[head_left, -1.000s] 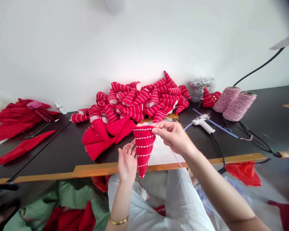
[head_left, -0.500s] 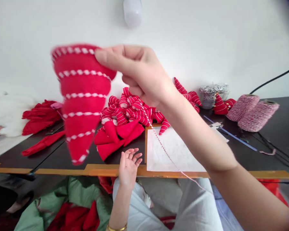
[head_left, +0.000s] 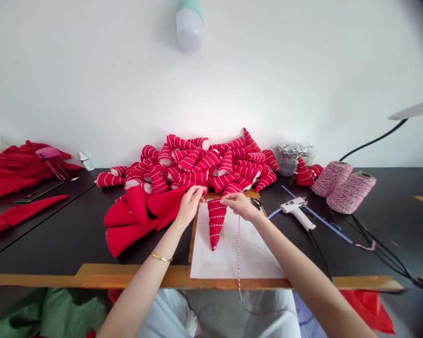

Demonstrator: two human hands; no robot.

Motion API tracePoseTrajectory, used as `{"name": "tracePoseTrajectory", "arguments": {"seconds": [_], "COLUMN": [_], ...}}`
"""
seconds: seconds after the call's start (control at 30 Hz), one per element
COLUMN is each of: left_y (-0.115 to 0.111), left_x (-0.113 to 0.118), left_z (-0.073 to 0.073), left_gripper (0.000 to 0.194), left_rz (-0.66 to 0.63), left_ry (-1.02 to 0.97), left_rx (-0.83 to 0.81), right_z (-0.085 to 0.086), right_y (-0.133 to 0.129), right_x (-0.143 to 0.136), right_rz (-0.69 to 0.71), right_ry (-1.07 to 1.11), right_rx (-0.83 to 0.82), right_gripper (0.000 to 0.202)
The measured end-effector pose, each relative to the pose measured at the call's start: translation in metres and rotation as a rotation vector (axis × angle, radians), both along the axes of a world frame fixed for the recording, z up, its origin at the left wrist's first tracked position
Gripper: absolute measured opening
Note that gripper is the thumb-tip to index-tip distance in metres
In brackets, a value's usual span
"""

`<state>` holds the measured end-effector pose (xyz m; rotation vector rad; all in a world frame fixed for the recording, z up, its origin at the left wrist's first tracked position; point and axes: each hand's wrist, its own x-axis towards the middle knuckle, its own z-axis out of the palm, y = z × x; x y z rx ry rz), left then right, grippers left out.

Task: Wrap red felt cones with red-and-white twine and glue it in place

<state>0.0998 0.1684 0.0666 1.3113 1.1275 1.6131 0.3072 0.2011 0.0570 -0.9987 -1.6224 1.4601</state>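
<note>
A red felt cone hat (head_left: 216,224) wound with rows of white stitch-like cord hangs point down over the white sheet (head_left: 261,263). My right hand (head_left: 240,204) pinches its wide upper edge at the right corner. My left hand (head_left: 191,205), with a gold bracelet (head_left: 161,257) on the wrist, is at the upper left corner, fingers drawn together at the edge. Below my right hand a red-and-white twine (head_left: 238,253) dangles past the table edge. Plain red felt cones (head_left: 130,234) lie left of the sheet.
A heap of corded red cones (head_left: 197,162) lies along the wall. At right are a white glue gun (head_left: 298,211), blue strip (head_left: 329,225), two twine spools (head_left: 352,192), a tub of silver tinsel (head_left: 294,157) and black cables (head_left: 384,251). Red fabric (head_left: 17,164) lies far left.
My right hand has lowered the cone from close to the camera down to the sheet. My left hand has risen from the table's front edge to the cone's left side. The view has shifted.
</note>
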Motion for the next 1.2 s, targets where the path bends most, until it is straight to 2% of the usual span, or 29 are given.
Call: {"name": "tracePoseTrajectory", "arguments": {"seconds": [0.1,0.2,0.37,0.67,0.87,1.2], "left_y": [0.019,0.019,0.015,0.015,0.019,0.020], "left_x": [0.018,0.022,0.022,0.025,0.023,0.023], "left_z": [-0.010,-0.025,-0.041,-0.051,-0.061,-0.069], "left_gripper": [0.015,0.013,0.012,0.032,0.039,0.041], "left_rz": [-0.006,-0.073,-0.180,-0.287,-0.296,-0.291], "left_ry": [0.084,0.179,0.069,-0.060,-0.113,-0.138], "left_rx": [0.076,0.099,-0.096,-0.271,-0.301,-0.291], "right_z": [-0.015,-0.022,-0.023,-0.032,-0.033,-0.029], "right_y": [0.001,-0.001,-0.003,-0.002,0.001,0.002], "right_x": [0.000,0.002,0.002,0.000,0.001,0.002], "right_rz": [-0.039,-0.047,-0.017,-0.027,-0.070,-0.097], "right_ry": [0.058,0.094,0.082,0.111,0.155,0.164], "right_rx": [-0.027,-0.063,-0.082,-0.050,-0.052,-0.051], "right_gripper": [0.049,0.049,0.044,0.039,0.050,0.054]}}
